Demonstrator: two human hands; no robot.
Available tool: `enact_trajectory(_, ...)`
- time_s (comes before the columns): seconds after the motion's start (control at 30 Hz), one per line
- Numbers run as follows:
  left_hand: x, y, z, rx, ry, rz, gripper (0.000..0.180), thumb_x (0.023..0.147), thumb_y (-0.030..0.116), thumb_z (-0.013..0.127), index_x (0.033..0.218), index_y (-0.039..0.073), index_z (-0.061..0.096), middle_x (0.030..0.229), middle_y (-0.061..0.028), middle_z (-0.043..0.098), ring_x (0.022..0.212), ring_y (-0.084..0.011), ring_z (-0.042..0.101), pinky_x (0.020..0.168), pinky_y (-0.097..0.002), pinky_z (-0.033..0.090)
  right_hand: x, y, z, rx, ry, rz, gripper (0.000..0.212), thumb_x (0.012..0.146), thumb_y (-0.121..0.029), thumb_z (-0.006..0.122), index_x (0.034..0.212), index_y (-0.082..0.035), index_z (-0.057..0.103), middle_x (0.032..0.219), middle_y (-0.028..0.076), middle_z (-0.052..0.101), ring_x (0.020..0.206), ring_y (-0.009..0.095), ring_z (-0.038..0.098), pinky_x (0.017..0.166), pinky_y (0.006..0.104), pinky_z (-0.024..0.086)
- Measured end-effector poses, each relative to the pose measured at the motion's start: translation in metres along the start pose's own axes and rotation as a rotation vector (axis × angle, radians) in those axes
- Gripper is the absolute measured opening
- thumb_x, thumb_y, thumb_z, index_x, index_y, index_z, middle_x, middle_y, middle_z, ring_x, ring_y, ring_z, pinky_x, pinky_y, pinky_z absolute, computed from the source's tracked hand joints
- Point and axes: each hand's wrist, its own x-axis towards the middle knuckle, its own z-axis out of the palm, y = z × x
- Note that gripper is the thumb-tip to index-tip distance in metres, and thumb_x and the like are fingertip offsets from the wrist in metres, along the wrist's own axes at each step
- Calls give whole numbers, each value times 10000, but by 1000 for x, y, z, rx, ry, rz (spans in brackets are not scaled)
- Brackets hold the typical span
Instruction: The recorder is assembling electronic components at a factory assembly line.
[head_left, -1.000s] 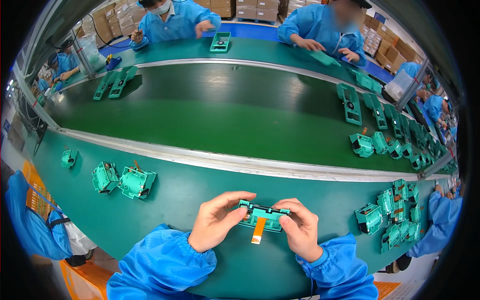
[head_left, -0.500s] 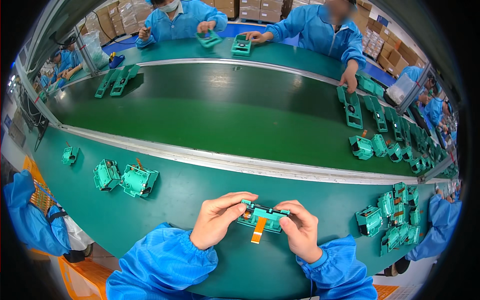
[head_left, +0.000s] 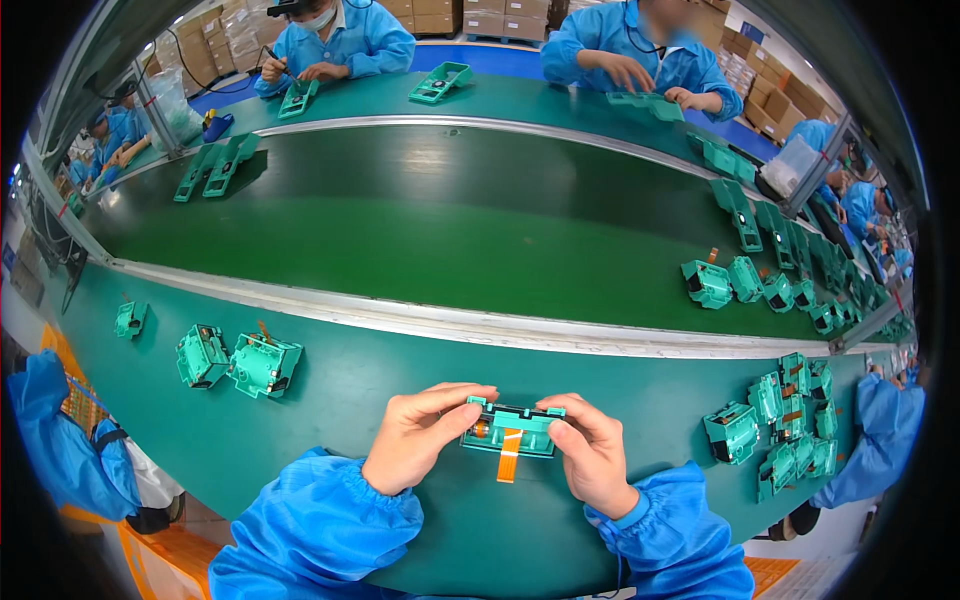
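Above the near edge of the green table, my left hand (head_left: 418, 440) and my right hand (head_left: 594, 452) hold a teal plastic housing (head_left: 540, 446) from its two ends. Both thumbs press on its top side, while the fingers curl behind it and are partly hidden. An orange flat ribbon cable (head_left: 508, 463) hangs from its middle toward me. Coppery parts show inside the housing near my left thumb, and a dark strip runs along its far edge.
Two teal housings (head_left: 264, 364) and a smaller teal piece (head_left: 130, 319) sit to the left. A cluster of housings (head_left: 733, 433) stands at the right. Beyond a pale rail (head_left: 430, 320), the green conveyor belt (head_left: 440, 240) carries more parts. Co-workers in blue handle teal panels opposite.
The view has shifted slightly; my grip on the housing stays the same. Across the belt, the right co-worker's hand has left a belt panel and both hands now handle another panel.
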Motion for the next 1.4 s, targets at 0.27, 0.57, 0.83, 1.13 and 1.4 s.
enact_trajectory(0.27,2,1,-3,-127,-8,-133,220,810,38,542,1017,-20,588,993,-112,568,857,-162,560,757,-265,465,4,1,-8,162,-12,235,225,831,-49,480,1017,52,559,937,65,534,855,117,490,739,231,382)
enact_trajectory(0.57,2,2,-2,-127,29,-196,261,828,102,529,1053,-24,564,991,-83,561,860,-162,571,761,-282,479,8,0,-14,329,-43,413,271,866,-97,460,1085,52,518,962,60,543,907,132,496,810,263,384)
enact_trajectory(0.83,6,-4,4,-410,12,-240,549,904,351,375,1322,33,215,1169,-129,437,1073,-187,438,861,-313,417,6,2,-7,468,58,301,374,871,-75,462,1228,8,389,1027,98,549,935,143,529,767,263,452)
enact_trajectory(1.13,-3,-10,16,-220,-94,-210,773,731,39,642,1333,28,157,1255,-182,300,1157,-252,342,906,-358,382,0,-3,7,255,90,107,482,837,14,486,1280,6,297,1052,123,518,932,169,539,771,301,491)
enact_trajectory(1.4,-4,-9,19,-258,-93,-246,647,786,95,550,1324,22,198,1202,-181,396,1074,-260,445,898,-353,390,-3,-3,6,49,-8,18,476,836,29,473,1280,15,302,983,93,518,879,146,538,733,268,467)
